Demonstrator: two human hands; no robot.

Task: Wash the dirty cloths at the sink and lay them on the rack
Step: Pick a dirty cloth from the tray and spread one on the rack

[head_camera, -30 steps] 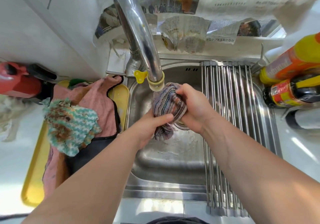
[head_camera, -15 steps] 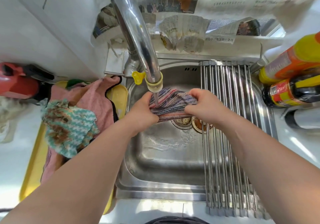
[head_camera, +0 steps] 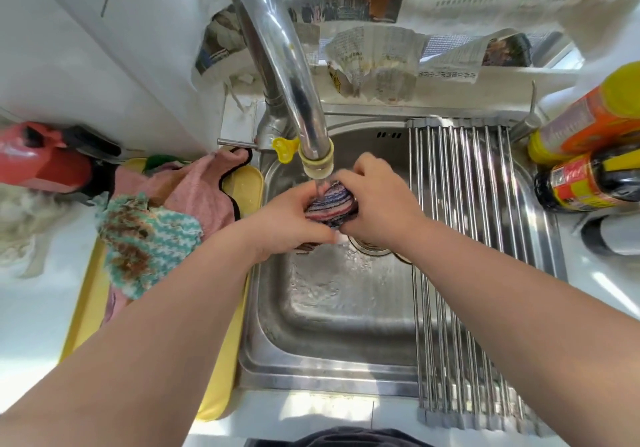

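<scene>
We held the striped cloth [head_camera: 329, 205] bunched between our 2 hands, over the far part of the sink [head_camera: 346, 322] and right under the spout of the tap [head_camera: 277, 65]. A thin stream of water ran from the spout onto the top of the cloth, and water rippled on the sink floor near the drain. Our left hand [head_camera: 287, 219] grasped the cloth's left side with curled fingers, and our right hand [head_camera: 377, 204] clenched around its right side, so only the middle of the cloth showed between them.

The rack [head_camera: 460, 211] of metal rods lay across the right part of the sink, and no cloth lay on it. On the white surface [head_camera: 31, 329] to the left, a yellow tray [head_camera: 86, 311] held a pink cloth [head_camera: 202, 192] with dark edging and, on top of it, a teal-and-white cloth [head_camera: 145, 242] with brown stains. A red object [head_camera: 41, 166] lay at the far left. To the right of the rack, 2 bottles stood just beside each other: a yellow-and-orange bottle [head_camera: 588, 122] and a dark bottle [head_camera: 588, 183]. Newspaper [head_camera: 374, 55] hung behind the tap.
</scene>
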